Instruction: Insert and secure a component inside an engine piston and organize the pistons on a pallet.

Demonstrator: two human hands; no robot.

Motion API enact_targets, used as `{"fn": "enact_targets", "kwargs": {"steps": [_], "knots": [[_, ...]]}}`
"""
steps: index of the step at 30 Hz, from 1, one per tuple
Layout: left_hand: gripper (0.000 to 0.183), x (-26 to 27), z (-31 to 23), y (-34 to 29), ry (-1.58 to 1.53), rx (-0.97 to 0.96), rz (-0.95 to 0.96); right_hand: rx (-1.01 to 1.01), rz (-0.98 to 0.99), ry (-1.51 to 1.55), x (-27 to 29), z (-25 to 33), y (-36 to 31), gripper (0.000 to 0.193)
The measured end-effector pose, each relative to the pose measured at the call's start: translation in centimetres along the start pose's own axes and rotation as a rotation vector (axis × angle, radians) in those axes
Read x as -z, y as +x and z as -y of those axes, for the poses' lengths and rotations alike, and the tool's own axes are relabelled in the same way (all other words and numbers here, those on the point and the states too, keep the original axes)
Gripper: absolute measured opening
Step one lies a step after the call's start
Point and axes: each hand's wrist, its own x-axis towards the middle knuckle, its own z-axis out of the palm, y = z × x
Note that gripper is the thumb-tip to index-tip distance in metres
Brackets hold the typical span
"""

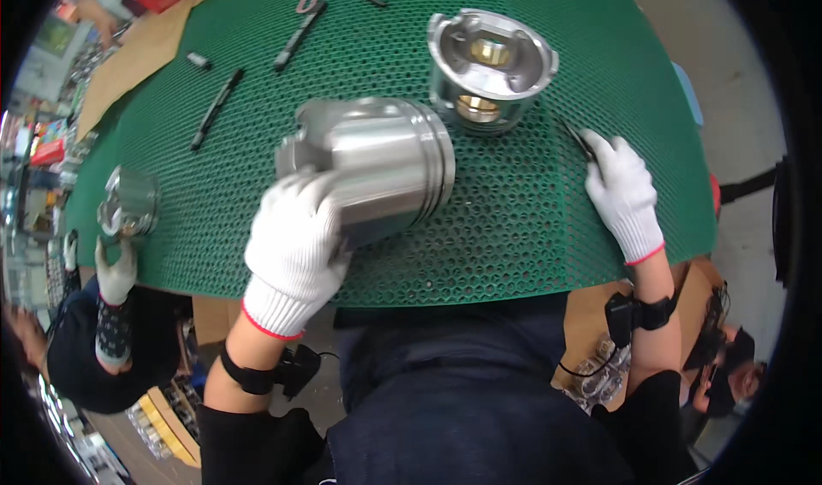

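In the middle of the green mat, a large silver piston (385, 155) lies tipped on its side, its ringed crown end facing right. My left hand (295, 232), in a white knit glove, has its fingers closed over the piston's open skirt edge at the left; the thumb is partly hidden. Over on the right, my gloved right hand (622, 185) pinches a thin dark pointed tool (577, 138), its exact kind unclear. Between the two hands and farther back stands a second piston (495, 65), skirt end up, with brass-coloured pin bushings visible.
Green perforated matting (505, 220) covers the table. Two dark pens or markers (300, 35) (216, 108) and a small capped piece (199, 60) lie back left. At the far left, a co-worker's gloved hand (116, 271) touches a smaller piston (130, 198). Brown cardboard (141, 53) borders the mat.
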Motion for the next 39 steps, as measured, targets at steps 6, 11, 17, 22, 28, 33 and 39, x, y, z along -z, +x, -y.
{"fn": "enact_targets", "kwargs": {"steps": [6,11,17,22,28,33,39], "knots": [[0.041,-2.0,-2.1,-10.2,-0.961,1.071,-0.038,-0.197,0.028,1.175,0.8,-2.8,-3.5,0.042],[0.039,-3.6,-2.1,-14.6,-0.289,0.551,0.229,-0.207,0.277,1.849,1.2,2.5,-6.9,0.044],[0.031,-3.1,-2.8,-13.6,-0.553,0.658,0.174,-0.092,0.319,2.146,-0.4,3.4,-8.8,0.045],[0.049,3.4,-1.1,-6.3,-0.981,0.668,0.341,-0.117,0.301,2.288,-1.8,2.2,-9.0,0.029],[0.087,1.8,0.4,-6.8,-1.954,0.916,-0.358,-0.092,0.279,2.329,-1.7,2.4,-9.3,0.027],[0.052,-1.7,0.0,-8.6,-0.940,1.050,-0.217,0.010,0.343,2.404,-1.7,2.0,-8.7,0.043],[0.046,-1.2,-0.2,-6.3,-0.710,0.758,-0.138,-0.040,0.338,2.424,-1.9,2.2,-8.7,0.044]]}}
